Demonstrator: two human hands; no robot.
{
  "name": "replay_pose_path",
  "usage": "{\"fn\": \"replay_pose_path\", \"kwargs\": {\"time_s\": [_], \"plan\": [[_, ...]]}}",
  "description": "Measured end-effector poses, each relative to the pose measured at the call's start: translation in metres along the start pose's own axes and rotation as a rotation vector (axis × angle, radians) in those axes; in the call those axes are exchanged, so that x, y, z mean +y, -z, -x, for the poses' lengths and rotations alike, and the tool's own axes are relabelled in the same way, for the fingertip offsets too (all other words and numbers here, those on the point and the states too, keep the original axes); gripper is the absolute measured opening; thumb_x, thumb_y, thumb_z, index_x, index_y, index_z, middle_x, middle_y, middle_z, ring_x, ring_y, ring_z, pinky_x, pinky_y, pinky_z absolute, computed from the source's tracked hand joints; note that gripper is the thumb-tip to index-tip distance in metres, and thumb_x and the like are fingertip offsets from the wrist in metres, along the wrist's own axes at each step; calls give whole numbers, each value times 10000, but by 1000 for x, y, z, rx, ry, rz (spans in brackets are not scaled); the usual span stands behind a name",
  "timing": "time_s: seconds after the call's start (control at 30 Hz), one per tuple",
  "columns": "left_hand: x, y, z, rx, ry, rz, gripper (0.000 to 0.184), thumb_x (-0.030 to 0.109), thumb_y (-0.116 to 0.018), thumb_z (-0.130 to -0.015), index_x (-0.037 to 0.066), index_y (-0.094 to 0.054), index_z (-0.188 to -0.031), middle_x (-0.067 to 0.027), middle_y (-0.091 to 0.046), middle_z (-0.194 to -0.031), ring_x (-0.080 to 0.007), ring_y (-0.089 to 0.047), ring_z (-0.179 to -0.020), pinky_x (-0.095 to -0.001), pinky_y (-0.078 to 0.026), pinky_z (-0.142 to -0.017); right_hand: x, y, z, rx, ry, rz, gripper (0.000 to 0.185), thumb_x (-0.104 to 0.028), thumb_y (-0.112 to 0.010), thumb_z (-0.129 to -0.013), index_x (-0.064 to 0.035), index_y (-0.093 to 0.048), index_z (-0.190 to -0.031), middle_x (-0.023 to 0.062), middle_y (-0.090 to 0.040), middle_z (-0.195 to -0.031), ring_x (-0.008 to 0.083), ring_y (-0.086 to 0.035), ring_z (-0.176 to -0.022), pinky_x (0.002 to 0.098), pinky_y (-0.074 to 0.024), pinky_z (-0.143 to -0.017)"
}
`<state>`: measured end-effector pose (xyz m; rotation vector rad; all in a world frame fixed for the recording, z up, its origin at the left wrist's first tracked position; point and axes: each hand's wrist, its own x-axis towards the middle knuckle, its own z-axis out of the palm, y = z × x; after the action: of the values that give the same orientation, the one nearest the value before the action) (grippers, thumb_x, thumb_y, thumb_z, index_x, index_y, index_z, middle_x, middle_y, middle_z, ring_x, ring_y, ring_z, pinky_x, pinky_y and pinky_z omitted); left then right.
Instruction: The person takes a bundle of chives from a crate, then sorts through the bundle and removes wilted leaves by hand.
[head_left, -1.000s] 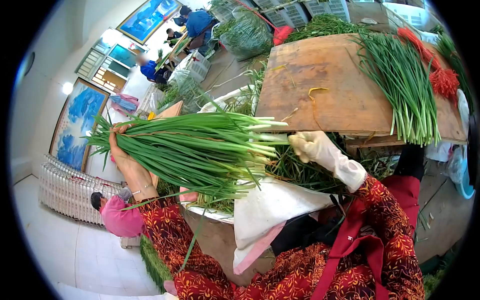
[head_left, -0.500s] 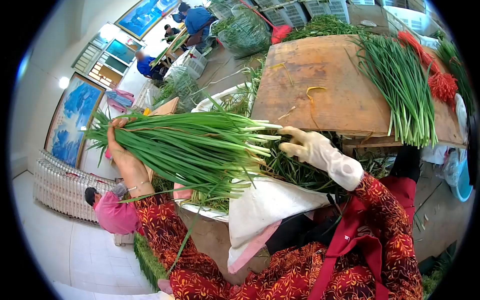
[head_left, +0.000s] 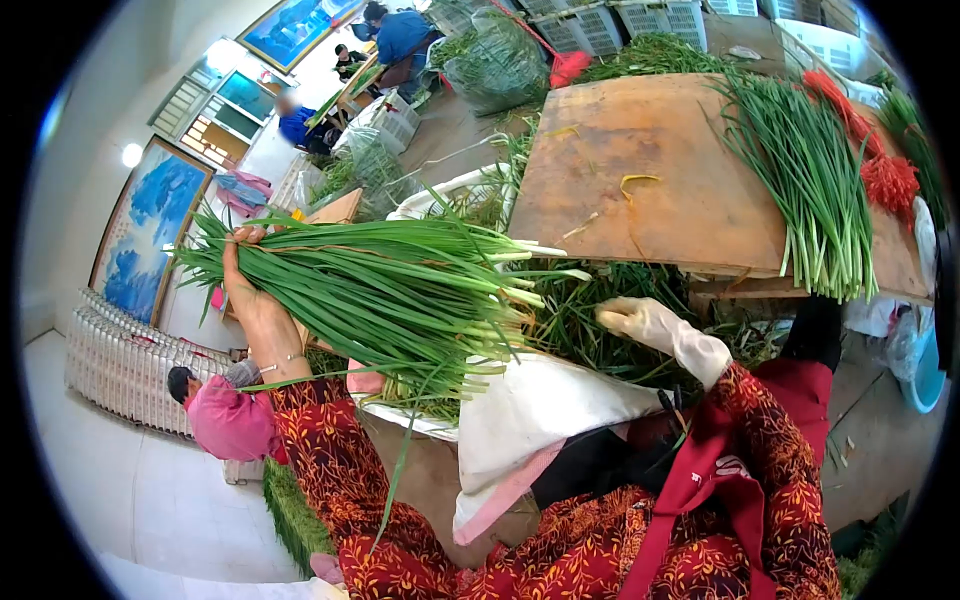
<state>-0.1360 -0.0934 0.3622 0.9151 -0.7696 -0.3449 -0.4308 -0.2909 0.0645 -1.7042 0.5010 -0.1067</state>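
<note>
A large bunch of long green leafy stalks (head_left: 370,290) lies across the view, leaf tips at the left and pale stem ends toward the middle. My bare left hand (head_left: 243,243) is wrapped round its leafy end. To the right of the stem ends, my right hand (head_left: 640,320), in a pale glove, is apart from the bunch over loose green trimmings (head_left: 590,310). Its fingers look pressed together; whether they hold anything small is hidden. Another bunch of stalks (head_left: 800,180) rests on the wooden board (head_left: 640,160).
Red ties (head_left: 888,180) lie at the board's right side. A white cloth (head_left: 540,405) covers my lap's left side. A person in pink (head_left: 235,418) is at the lower left, and others sit at the upper left. Plastic crates (head_left: 660,22) stand behind the board.
My gloved right hand has moved away from the stem ends, to the right and slightly down, and its spread fingers have come together. My left hand still grips the bunch.
</note>
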Motion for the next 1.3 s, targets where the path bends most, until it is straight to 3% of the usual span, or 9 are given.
{"fn": "replay_pose_path", "kwargs": {"time_s": [0.1, 0.3, 0.43, 0.83, 1.1, 1.13, 1.2, 1.27, 1.3], "plan": [[-8, -22, 11, 13, -54, -55, 120, 150, -457, -872, 51, -498, -818, -25, -515, -780, -151, -513, -787, -346, -394, -922, -42, -18, -12, -173, 196, -395, 621, -466, -539, -806, -68, -426, -1268, 84, -454, -1274, 182, -413, -1167, 304, -315, -968], [-10, -32, 14, 98, -127, -133, 164, 190, -442, -887, 75, -478, -776, -17, -494, -760, -129, -510, -770, -426, -335, -976, -80, -38, -30, -92, 359, -1024, 434, -263, -619, -814, -58, -520, -1183, -44, -570, -983, 54, -481, -820, 214, -387, -740], [-5, -16, 9, -165, -38, 85, 119, 174, -495, -863, 58, -485, -838, -21, -500, -805, -117, -516, -817, -407, -354, -966, -90, -31, -17, -88, 349, -1018, 412, -222, -634, -802, -55, -531, -1164, -33, -570, -977, 53, -485, -800, 204, -392, -733], [-8, -33, 16, -53, -144, 46, 108, 196, -454, -893, 116, -458, -821, 43, -491, -740, -93, -492, -725, -359, -394, -844, -106, -39, 4, -12, 373, -1254, 385, -143, -593, -825, -52, -500, -1186, 33, -568, -1096, 117, -522, -978, 252, -404, -866], [-14, -23, 19, 4, -1, 91, 132, 197, -481, -877, 93, -463, -799, 37, -477, -729, -80, -481, -714, -274, -387, -807, -86, -25, 42, -315, 243, -1113, 424, -114, -593, -819, -14, -471, -1213, 30, -497, -1202, 98, -473, -1037, 245, -341, -941], [-15, -21, 19, 4, 16, 129, 126, 194, -481, -875, 95, -462, -799, 37, -476, -729, -79, -479, -715, -277, -386, -810, -71, -26, 37, -186, 385, -845, 373, -154, -578, -830, -12, -514, -1170, 35, -521, -1168, 106, -493, -1018, 248, -365, -915], [-12, -16, 18, 3, 46, 205, 116, 188, -482, -872, 100, -461, -799, 36, -475, -729, -76, -474, -716, -282, -382, -814, -41, -6, 47, -173, 172, -734, 320, -211, -583, -822, -54, -579, -1101, 42, -574, -1084, 115, -524, -973, 259, -404, -859], [-9, -26, 30, 41, -47, 134, 108, 168, -468, -869, 100, -465, -785, 23, -483, -725, -94, -470, -723, -289, -387, -815, 22, 13, 42, -29, -104, -115, 352, -242, -574, -819, -54, -560, -1116, 75, -605, -992, 183, -596, -892, 287, -454, -774], [-3, -15, 27, -3, -61, 139, 108, 152, -471, -866, 93, -467, -776, 14, -487, -720, -105, -470, -729, -283, -394, -808, 25, 15, 41, -11, -78, -13, 373, -290, -555, -817, -54, -565, -1106, 87, -601, -1007, 201, -585, -917, 299, -446, -791]]}}
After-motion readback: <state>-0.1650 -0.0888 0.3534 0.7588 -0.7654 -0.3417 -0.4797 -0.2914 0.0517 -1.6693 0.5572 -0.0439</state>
